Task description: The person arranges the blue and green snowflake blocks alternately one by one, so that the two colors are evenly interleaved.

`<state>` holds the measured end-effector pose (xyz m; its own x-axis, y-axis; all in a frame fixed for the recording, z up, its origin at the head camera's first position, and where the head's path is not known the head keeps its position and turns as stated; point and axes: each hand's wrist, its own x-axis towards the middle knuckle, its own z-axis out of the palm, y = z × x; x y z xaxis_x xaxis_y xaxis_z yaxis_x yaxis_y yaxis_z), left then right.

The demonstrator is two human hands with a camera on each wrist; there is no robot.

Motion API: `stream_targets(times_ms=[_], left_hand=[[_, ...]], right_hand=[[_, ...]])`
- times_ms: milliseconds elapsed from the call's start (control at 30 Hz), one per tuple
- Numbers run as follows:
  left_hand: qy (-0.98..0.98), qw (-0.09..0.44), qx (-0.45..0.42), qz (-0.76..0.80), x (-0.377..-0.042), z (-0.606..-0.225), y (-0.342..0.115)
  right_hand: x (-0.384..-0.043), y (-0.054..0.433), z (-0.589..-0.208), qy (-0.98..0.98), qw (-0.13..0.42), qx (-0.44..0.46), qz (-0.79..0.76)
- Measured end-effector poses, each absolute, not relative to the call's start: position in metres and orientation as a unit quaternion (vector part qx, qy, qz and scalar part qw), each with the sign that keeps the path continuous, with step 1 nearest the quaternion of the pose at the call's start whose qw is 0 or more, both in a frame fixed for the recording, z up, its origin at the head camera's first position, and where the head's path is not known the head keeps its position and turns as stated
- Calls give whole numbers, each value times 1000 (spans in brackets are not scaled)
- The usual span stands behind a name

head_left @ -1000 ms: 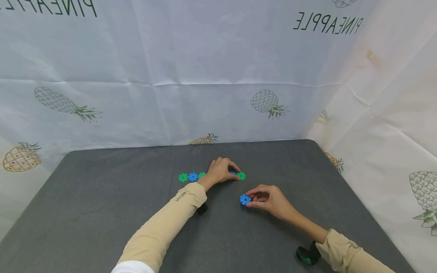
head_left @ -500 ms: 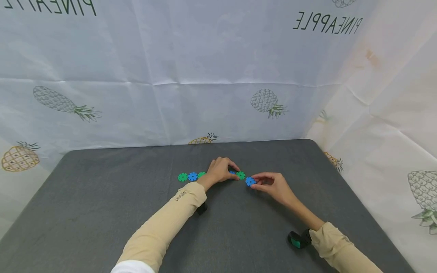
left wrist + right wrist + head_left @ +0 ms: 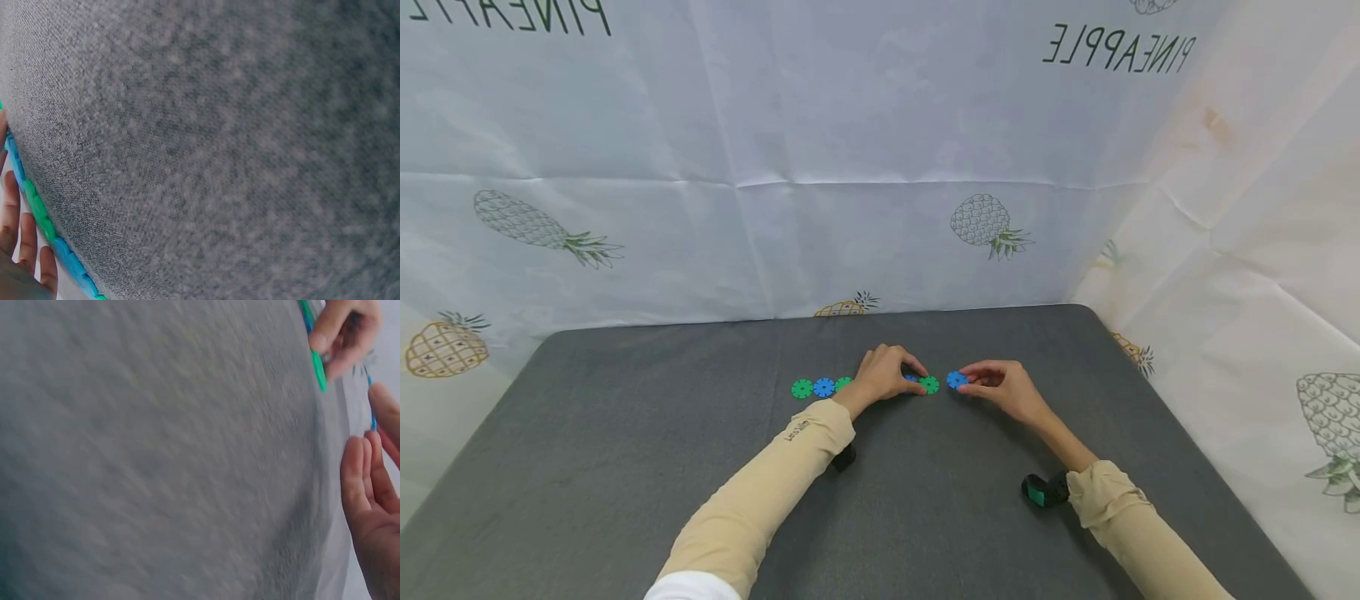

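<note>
My right hand [image 3: 1009,390] pinches a blue notched plastic disc [image 3: 957,380] between thumb and fingers, a short gap right of a line of similar discs. The right wrist view shows that blue disc [image 3: 373,412] edge-on, mostly hidden by the fingers. At the line's right end, my left hand [image 3: 886,374] grips a green notched disc [image 3: 930,385] with thumb and forefinger. Alternating green and blue discs make up the line; a green disc [image 3: 802,389] forms its left end, beside a blue one [image 3: 823,387]. The left hand covers the line's middle.
A dark grey cloth [image 3: 647,433] covers the table. Behind it hangs a pale pineapple-print curtain [image 3: 850,233], which continues along the right side. A black wrist device [image 3: 1045,492] sits under the right forearm, and another [image 3: 844,457] under the left.
My right hand has carried the blue disc away from me and slightly rightward, level with the line's right end. The left hand has stayed in place on the green disc.
</note>
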<state>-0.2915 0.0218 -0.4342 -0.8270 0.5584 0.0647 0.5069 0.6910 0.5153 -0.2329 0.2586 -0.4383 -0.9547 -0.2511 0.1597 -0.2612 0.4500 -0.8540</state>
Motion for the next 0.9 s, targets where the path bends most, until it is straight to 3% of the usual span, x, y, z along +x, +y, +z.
stream_targets(times_ms=[300,900], left_hand=[[922,56,283,259,-292,-434,23],[919,49,288,264,-293,-436,23]], right_hand=[[-252,273,-437,-848,-74,162,500],[-266,266,-440,-881,-59,211,418]])
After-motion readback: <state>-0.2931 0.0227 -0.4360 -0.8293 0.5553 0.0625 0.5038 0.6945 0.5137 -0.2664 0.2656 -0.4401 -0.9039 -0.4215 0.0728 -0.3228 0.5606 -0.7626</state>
